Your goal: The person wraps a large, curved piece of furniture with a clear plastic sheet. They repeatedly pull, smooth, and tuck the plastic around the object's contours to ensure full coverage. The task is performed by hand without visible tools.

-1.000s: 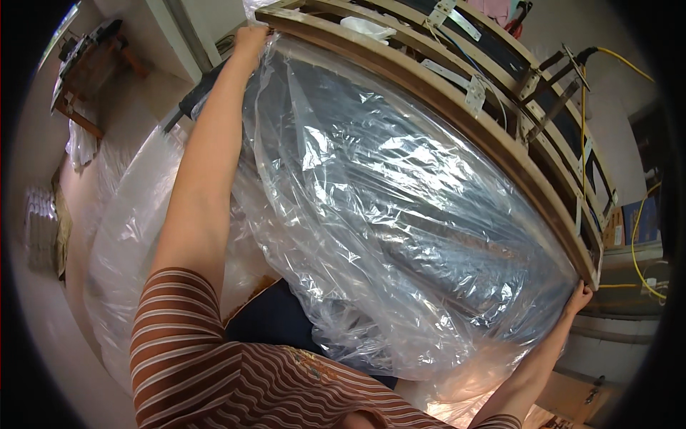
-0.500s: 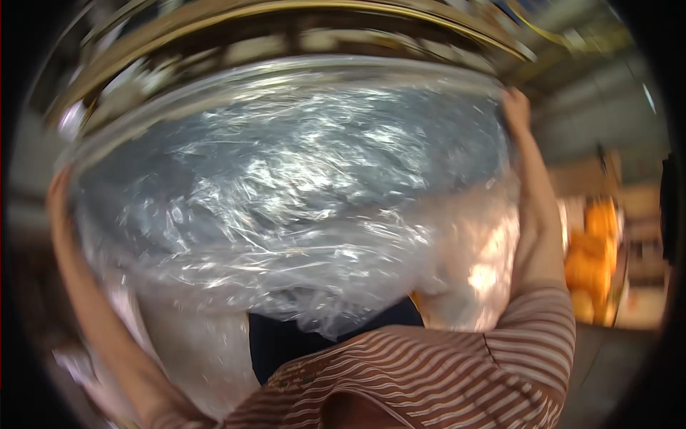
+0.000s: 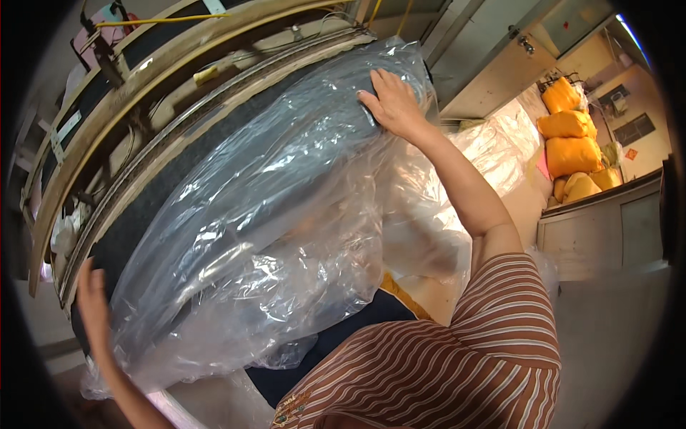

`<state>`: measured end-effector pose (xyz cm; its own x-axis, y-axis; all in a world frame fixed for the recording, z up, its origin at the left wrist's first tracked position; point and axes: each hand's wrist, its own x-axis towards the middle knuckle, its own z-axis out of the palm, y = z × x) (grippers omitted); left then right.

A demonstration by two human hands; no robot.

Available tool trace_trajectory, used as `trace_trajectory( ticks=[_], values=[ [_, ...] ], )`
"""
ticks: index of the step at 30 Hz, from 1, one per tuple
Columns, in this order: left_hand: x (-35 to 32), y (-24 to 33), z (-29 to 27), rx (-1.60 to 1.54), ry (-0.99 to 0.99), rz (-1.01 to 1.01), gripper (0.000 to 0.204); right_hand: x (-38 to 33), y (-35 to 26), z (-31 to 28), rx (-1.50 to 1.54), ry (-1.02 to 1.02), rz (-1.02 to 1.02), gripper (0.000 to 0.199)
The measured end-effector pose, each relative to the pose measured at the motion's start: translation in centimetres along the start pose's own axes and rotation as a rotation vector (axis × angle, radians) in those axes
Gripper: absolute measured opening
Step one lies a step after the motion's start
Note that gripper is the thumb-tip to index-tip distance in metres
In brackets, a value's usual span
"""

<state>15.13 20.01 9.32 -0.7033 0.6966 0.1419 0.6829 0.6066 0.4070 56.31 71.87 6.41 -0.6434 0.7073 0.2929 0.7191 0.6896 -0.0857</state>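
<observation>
A large clear plastic cover (image 3: 286,214) is draped over a long dark padded panel (image 3: 150,207), which leans against curved wooden frames (image 3: 143,93). My right hand (image 3: 391,104) lies on the plastic at the panel's upper end, with its fingers curled over the edge. At the lower left, my left hand (image 3: 93,300) grips the panel's other end through the plastic. Loose, crumpled plastic hangs down toward my striped sleeve (image 3: 493,336).
Orange stuffed sacks (image 3: 572,136) are piled at the right, behind a grey cabinet (image 3: 607,229). Pale plastic-wrapped bundles (image 3: 500,150) lie beyond my right arm. A yellow cable (image 3: 164,20) runs along the top of the wooden frames.
The view has swung from right to left across the panel. Both hands have stayed at the two ends of the plastic-covered panel.
</observation>
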Motion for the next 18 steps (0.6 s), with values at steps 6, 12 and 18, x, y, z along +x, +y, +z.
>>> trace_trajectory(
  ticks=[6, 12, 18],
  values=[
    [-1.1, 10.0, 8.6, -0.419, 0.158, 0.161, 0.009, 5.9, 6.5, 3.0, -0.059, 0.014, 0.171, 0.072],
    [-7.9, -2.1, 1.7, -0.014, 0.384, 0.038, 0.015, 3.2, -0.2, 2.5, 0.138, 0.135, -0.335, 0.051],
    [-19.5, -2.8, -5.8, 0.267, 0.347, 0.005, 0.021, 1.7, -1.7, 1.8, 0.205, 0.169, -0.434, 0.038]
  ],
)
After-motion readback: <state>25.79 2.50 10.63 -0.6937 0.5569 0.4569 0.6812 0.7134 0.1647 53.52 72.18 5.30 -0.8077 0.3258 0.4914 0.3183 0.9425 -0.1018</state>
